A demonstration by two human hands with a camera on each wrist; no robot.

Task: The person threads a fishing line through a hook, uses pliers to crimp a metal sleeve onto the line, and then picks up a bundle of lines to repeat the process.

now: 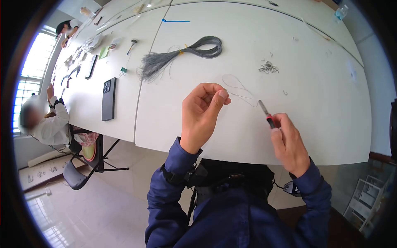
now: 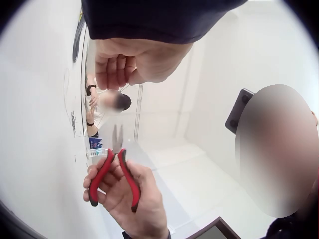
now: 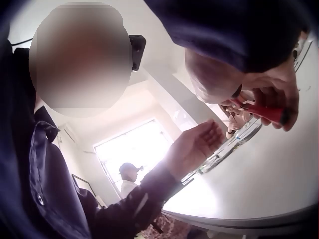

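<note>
In the head view my left hand (image 1: pixel 202 113) pinches a thin grey line (image 1: pixel 251 96) between thumb and forefinger. The line loops out over the white table to the right of the fingertips. My right hand (image 1: pixel 291 144) holds needle-nose pliers (image 1: pixel 263 108) with red and black handles, their tips pointing up and left towards the line. The left wrist view shows the pliers' handles (image 2: pixel 102 177) spread in the palm and the tips slightly apart. Beyond the hands lie a small heap of fish hooks (image 1: pixel 269 67) and a single hook (image 1: pixel 285 92).
A bundle of grey line (image 1: pixel 211 47), tied with yellow, lies behind my left hand. Left of it are a black phone (image 1: pixel 108 99) and a small green item (image 1: pixel 123 70). A blue cable tie (image 1: pixel 175 21) lies farther back. Another person (image 1: pixel 49 120) sits at the left.
</note>
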